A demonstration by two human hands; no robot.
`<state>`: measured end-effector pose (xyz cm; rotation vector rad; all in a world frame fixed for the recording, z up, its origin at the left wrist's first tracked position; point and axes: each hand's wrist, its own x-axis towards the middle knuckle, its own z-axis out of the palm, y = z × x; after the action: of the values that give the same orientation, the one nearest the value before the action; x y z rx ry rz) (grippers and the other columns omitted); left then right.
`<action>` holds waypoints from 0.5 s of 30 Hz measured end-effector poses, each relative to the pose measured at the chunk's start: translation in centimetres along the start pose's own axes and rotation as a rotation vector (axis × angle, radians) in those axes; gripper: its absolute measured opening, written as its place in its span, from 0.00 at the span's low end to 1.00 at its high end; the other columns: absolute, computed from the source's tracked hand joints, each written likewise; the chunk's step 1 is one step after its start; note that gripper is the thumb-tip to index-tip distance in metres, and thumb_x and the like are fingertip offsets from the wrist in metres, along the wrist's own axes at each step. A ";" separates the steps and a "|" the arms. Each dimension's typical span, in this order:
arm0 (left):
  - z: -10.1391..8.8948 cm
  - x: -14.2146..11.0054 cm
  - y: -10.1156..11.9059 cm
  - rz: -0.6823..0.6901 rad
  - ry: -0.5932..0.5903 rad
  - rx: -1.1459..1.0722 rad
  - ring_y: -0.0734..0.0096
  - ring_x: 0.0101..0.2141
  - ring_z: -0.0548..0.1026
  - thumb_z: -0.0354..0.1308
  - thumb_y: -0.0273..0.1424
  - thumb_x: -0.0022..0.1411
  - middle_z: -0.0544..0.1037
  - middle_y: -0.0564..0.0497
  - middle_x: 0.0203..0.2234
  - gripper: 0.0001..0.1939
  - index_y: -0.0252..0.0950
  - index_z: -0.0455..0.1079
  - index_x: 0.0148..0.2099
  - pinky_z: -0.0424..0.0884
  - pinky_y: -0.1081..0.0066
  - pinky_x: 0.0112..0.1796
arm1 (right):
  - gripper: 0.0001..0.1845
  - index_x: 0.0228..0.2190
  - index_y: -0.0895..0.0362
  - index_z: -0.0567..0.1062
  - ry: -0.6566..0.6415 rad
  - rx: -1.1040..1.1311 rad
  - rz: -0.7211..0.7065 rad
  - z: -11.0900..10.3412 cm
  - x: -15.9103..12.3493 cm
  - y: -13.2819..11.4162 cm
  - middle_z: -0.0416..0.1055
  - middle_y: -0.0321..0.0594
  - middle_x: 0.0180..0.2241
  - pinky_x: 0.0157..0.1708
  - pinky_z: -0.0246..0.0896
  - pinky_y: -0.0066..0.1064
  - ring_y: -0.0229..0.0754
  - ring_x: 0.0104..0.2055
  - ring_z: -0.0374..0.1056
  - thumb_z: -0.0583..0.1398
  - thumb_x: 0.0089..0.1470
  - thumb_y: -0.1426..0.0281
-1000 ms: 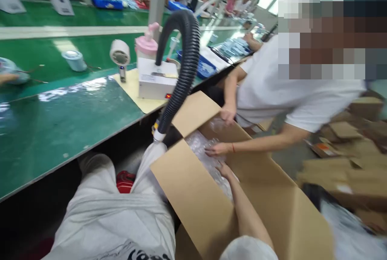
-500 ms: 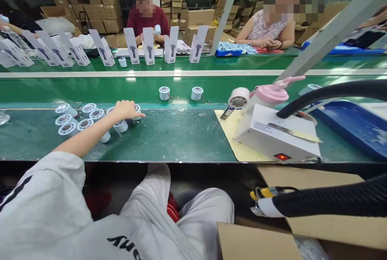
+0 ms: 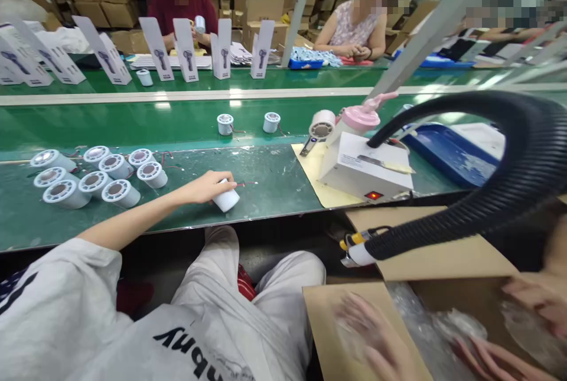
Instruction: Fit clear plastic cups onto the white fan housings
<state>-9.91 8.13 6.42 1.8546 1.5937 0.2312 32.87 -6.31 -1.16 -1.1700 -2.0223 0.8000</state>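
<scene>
My left hand grips a white round fan head near the front edge of the bench, tilted, its thin wire trailing to the right. To the left, several similar fan heads stand in a loose cluster, grilles up, wires sticking out. What looks like my right hand is at the lower right, over the flap of an open cardboard box. Motion smears its fingers, and I cannot make out whether it holds anything. Another person's hands are among clear plastic bags in that box.
Two fan heads sit on the green belt. A white box-shaped machine with a lit red switch and a thick black hose occupies the right, near a blue tray. White cartons and co-workers are across the belt.
My left hand has moved right and nearer from the cluster, bringing one fan head along. Hands have come into view at the lower right. The view has shifted to the right.
</scene>
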 end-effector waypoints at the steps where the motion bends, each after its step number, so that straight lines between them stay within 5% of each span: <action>1: 1.5 -0.1 0.9 0.048 -0.073 -0.077 0.60 0.32 0.80 0.39 0.44 0.73 0.80 0.41 0.37 0.25 0.33 0.71 0.49 0.76 0.66 0.30 | 0.26 0.65 0.41 0.71 0.021 -0.060 -0.055 1.4 0.4 -1.0 0.75 0.47 0.56 0.43 0.79 0.40 0.56 0.51 0.78 0.59 0.68 0.61; 5: 7.4 -1.1 4.2 0.234 -0.364 -0.291 0.70 0.19 0.70 0.40 0.49 0.73 0.77 0.48 0.26 0.29 0.32 0.75 0.43 0.67 0.72 0.19 | 0.28 0.66 0.43 0.70 0.134 -0.319 -0.245 6.4 3.7 -4.7 0.72 0.50 0.55 0.44 0.79 0.44 0.57 0.51 0.76 0.61 0.66 0.64; 8: 9.7 -1.9 5.6 0.358 -0.474 -0.370 0.70 0.27 0.74 0.50 0.50 0.70 0.78 0.48 0.30 0.25 0.34 0.77 0.39 0.72 0.72 0.29 | 0.26 0.63 0.45 0.74 0.143 -0.458 -0.128 7.5 5.4 -5.8 0.69 0.53 0.60 0.49 0.77 0.51 0.60 0.54 0.72 0.61 0.64 0.68; 12: 10.5 -2.5 6.2 0.456 -0.337 -0.380 0.65 0.41 0.76 0.58 0.41 0.70 0.78 0.46 0.39 0.16 0.36 0.80 0.39 0.71 0.67 0.47 | 0.12 0.43 0.52 0.83 -0.043 -0.233 0.040 7.2 5.6 -5.3 0.70 0.52 0.59 0.52 0.75 0.51 0.60 0.58 0.70 0.65 0.57 0.75; 15: 11.2 -2.5 5.9 0.430 -0.199 -0.493 0.63 0.42 0.76 0.65 0.43 0.65 0.78 0.46 0.39 0.15 0.36 0.81 0.41 0.71 0.64 0.49 | 0.03 0.32 0.54 0.80 -0.069 0.101 0.125 7.0 5.4 -5.1 0.72 0.49 0.53 0.55 0.73 0.46 0.54 0.56 0.72 0.69 0.57 0.68</action>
<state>0.31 1.49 2.07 1.7341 0.8877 0.5552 22.85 -4.86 -0.19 -1.2354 -1.9547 1.0052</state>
